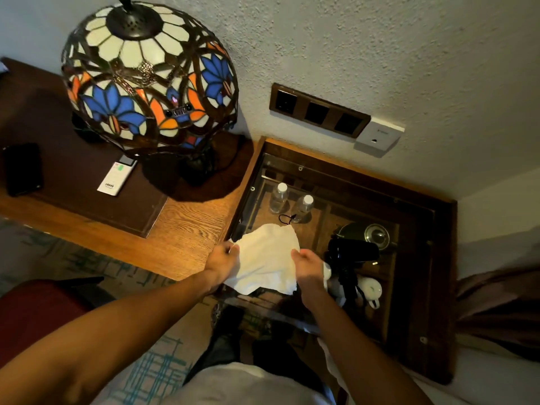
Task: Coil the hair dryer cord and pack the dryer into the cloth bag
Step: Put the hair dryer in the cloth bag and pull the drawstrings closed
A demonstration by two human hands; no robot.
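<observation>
Beside the stained-glass lamp [149, 74], over a glass-topped side table [344, 182], the left hand [222, 260] and right hand [308, 266] have their fingers closed on opposite edges of the white cloth bag [267, 258]. Right of the bag, farther from the lamp, the black hair dryer [352, 251] lies on the glass, unpacked. Its cord hangs down dark, apparently uncoiled; both steps seem left.

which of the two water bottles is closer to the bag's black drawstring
The right water bottle; the black drawstring loops right beside its base, while the left water bottle stands farther back.
</observation>
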